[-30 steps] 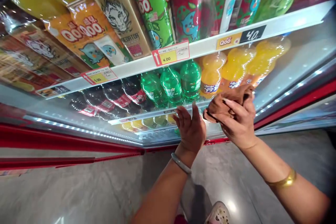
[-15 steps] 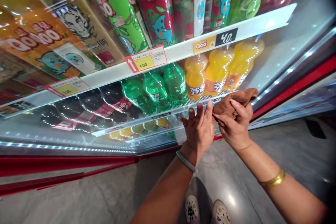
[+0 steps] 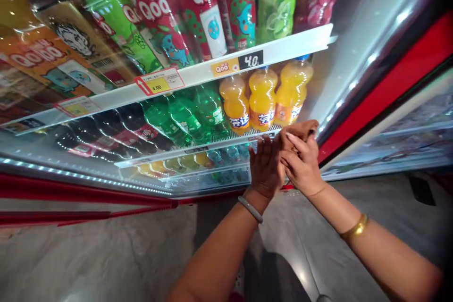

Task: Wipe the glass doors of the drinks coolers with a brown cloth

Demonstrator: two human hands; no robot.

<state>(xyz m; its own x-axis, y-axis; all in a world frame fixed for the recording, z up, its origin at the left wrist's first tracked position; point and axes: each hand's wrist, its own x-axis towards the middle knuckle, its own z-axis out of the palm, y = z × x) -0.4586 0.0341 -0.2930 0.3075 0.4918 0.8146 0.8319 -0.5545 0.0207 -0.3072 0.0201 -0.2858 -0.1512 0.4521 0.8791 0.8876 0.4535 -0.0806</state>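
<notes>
A bunched brown cloth (image 3: pixel 299 128) is gripped in my right hand (image 3: pixel 303 166), whose fingers curl over it. Right beside it, my left hand (image 3: pixel 264 168) has its fingers stretched upward and its palm side close to the cloth; whether they touch is hard to tell. Both hands are in front of the lower shelf edge (image 3: pixel 226 143). Just above them stand orange soda bottles (image 3: pixel 262 99) with blue-and-white labels. Green soda bottles (image 3: pixel 208 106) are to the left of these.
An upper shelf edge (image 3: pixel 198 75) with price tags carries Qoo bottles (image 3: pixel 203 7) and other drinks. Dark cola bottles (image 3: pixel 106 139) lean at left. A red cooler frame (image 3: pixel 389 85) runs along the right, with another glass-fronted section beyond it. The grey floor (image 3: pixel 123 255) lies below.
The view has shifted, so the shelves and bottles appear farther left. My hands have moved slightly left in the picture and closer together, the cloth still in my right hand.
</notes>
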